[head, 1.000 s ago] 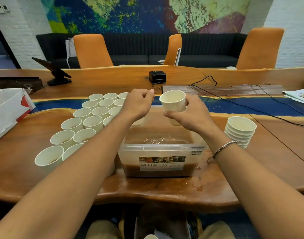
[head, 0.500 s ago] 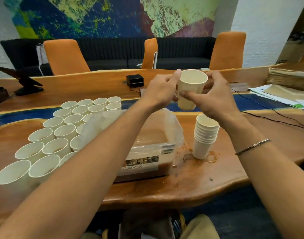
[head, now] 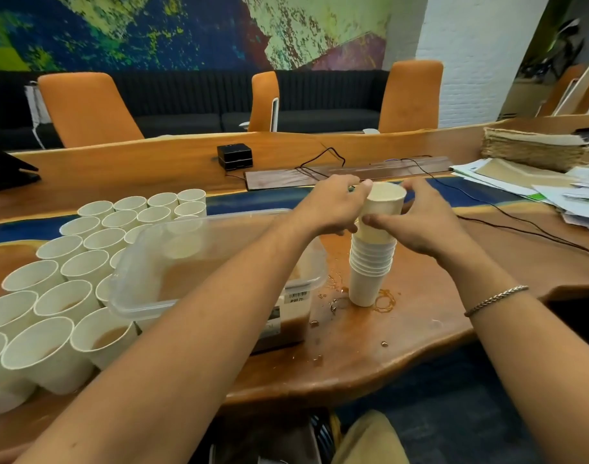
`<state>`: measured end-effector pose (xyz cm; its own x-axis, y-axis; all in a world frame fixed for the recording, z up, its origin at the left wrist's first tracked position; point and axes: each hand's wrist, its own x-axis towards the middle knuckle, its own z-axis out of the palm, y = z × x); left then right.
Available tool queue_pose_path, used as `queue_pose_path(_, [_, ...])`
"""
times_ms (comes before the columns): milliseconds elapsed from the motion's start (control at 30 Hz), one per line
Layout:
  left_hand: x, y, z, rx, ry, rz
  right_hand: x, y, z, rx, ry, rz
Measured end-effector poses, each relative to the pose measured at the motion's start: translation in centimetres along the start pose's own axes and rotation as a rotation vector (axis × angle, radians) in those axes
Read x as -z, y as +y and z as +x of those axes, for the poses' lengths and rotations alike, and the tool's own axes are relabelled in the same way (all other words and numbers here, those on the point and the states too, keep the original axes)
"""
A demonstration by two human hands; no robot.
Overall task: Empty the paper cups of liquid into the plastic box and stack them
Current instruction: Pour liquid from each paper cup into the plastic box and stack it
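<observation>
The left grip (head: 329, 206) and right grip (head: 424, 224) both pinch one emptied paper cup (head: 382, 209), its base entering the stack (head: 369, 274), which stands on the surface (head: 420, 329) right of the plastic box (head: 132, 311) of brown liquid. Several cups are nested. Many cups (head: 68, 296) left of the box remain, some visibly full. Spilled drops (head: 385, 300) ring the stack, and nothing seems to block the hands.

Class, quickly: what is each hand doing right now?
Left hand: holds the top paper cup at its rim.
Right hand: grips the same cup, on the stack.
</observation>
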<state>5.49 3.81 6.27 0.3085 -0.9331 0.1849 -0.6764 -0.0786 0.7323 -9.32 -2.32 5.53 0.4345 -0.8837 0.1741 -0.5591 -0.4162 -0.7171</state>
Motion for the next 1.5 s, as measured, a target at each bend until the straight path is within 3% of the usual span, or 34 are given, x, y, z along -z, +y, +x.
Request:
queue_pose_path(67, [0.4,-0.8,0.1,-0.003,0.016,0.091,0.0,0.3,-0.3,-0.067,-0.082,-0.025])
queue_pose_path(167, [2.3,-2.0,0.0,0.003,0.096,0.107,0.5,-0.4,-0.5,-0.059,-0.043,0.022])
queue_pose_path(367, [7.8,-5.4,-1.0,0.04,0.234,0.16,-2.2,-5.9,0.0,0.148,0.075,0.107])
queue_pose_path(600, [13.4,-10.8,-3.2,0.187,0.313,0.214,-11.1,-13.3,0.9,0.308,-0.14,0.105])
queue_pose_path(733, [16.5,-14.4,-4.4,0.381,0.308,0.345,-15.9,-16.4,2.5,0.293,-0.327,0.097])
queue_pose_path(833, [18.2,-16.9,-4.9,0.584,0.264,0.521,-19.3,-18.2,4.6,0.224,-0.475,0.029])
queue_pose_path(967, [19.8,-19.3,-4.2,0.754,0.092,0.562,-22.0,-19.7,6.3,0.199,-0.659,-0.27])
queue_pose_path(1167, [20.4,-20.6,-2.5,0.829,-0.086,0.667,-24.1,-20.5,8.0,0.18,-0.808,-0.547])
queue_pose_path(1333, [20.0,-21.0,-2.2,0.87,-0.183,0.665,-25.8,-21.0,8.9,0.064,-1.003,-0.628])
queue_pose_path(1500, [19.8,-21.6,-2.2,0.843,-0.163,0.599,-26.5,-20.7,9.3,0.06,-0.989,-0.653])
